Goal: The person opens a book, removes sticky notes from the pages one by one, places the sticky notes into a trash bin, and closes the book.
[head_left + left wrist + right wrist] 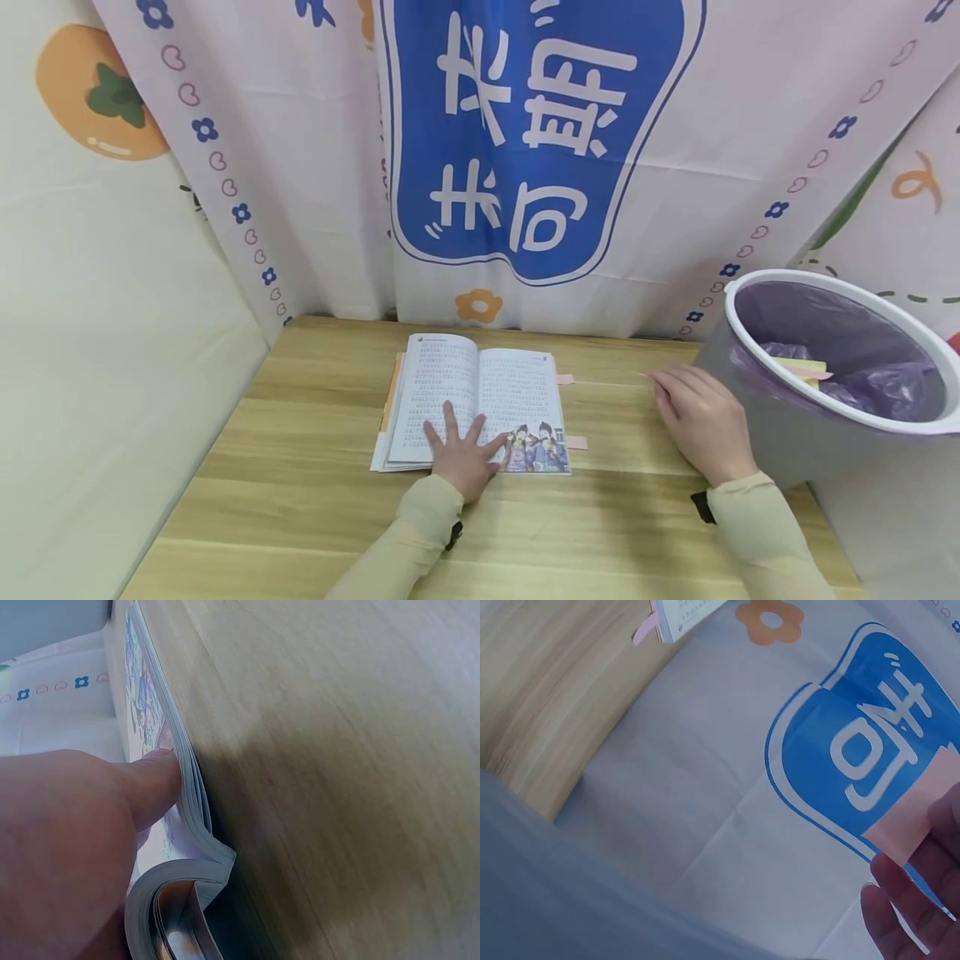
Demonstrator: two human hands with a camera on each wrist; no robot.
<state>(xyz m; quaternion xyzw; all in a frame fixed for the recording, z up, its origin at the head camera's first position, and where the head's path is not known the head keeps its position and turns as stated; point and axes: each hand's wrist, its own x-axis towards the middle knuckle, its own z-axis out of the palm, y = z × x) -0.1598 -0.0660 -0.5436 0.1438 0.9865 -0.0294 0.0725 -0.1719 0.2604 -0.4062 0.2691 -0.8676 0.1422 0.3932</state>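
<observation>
An open book (517, 392) lies on the wooden table, with pink sticky tabs (577, 442) jutting from its right edge. My left hand (462, 461) rests across the lower middle of the pages, fingers spread. From the left wrist view, the thumb (154, 784) presses near the book's lower edge, where the pages bulge at the spine. To the right of the book, my right hand (705, 421) is raised beside a grey bin and pinches a pink sticky note (911, 817) between thumb and fingers.
The grey bin (780, 433) has a white rim and a purple liner. Inside it lie yellow and pink paper slips (806, 369). A printed cloth (337, 208) hangs along the table's back edge, and a pale cloth wall (97, 333) borders the left side.
</observation>
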